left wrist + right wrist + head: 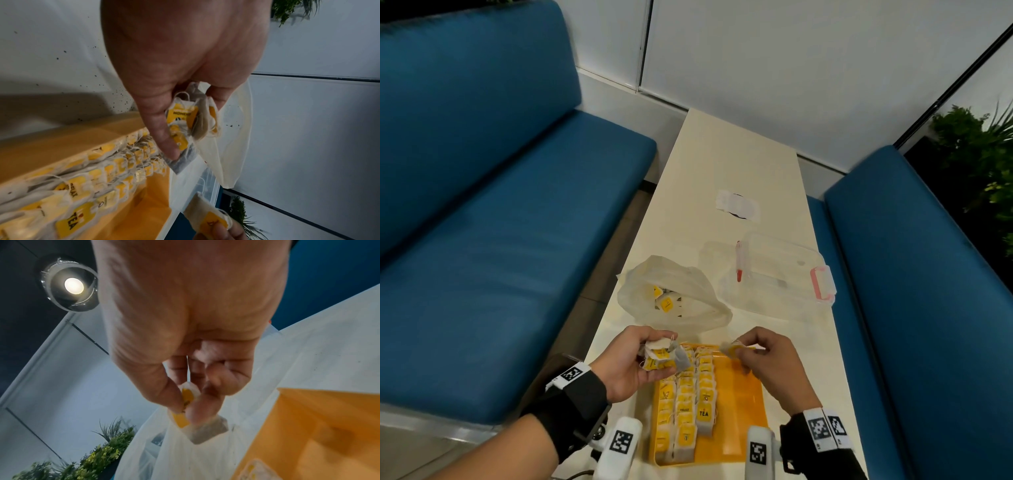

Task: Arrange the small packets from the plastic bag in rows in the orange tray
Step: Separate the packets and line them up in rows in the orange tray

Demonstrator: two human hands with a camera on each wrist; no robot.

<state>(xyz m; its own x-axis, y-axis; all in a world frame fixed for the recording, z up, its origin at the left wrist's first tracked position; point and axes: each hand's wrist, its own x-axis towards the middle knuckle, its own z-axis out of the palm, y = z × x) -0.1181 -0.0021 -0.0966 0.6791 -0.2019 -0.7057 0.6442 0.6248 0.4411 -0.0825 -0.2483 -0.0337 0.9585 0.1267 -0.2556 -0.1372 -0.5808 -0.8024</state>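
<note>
An orange tray (743, 414) lies at the table's near edge. Rows of white tea packets (690, 404) with yellow tags fill its left part; its right part is bare. My left hand (633, 359) hovers over the tray's far left corner and grips a bunch of packets (662, 356), the same bunch (191, 123) showing close up in the left wrist view. Over the far right corner my right hand (760, 356) pinches one packet (732, 349) between thumb and fingers, the same packet (187, 402) appearing in the right wrist view. A clear plastic bag (674, 294) beyond the tray still holds packets.
A clear lidded box (777, 274) with pink clips stands right of the bag. A white label (738, 205) lies farther up the narrow white table (736, 154). Blue benches (500, 212) flank the table on both sides. Green plants (983, 154) stand at the far right.
</note>
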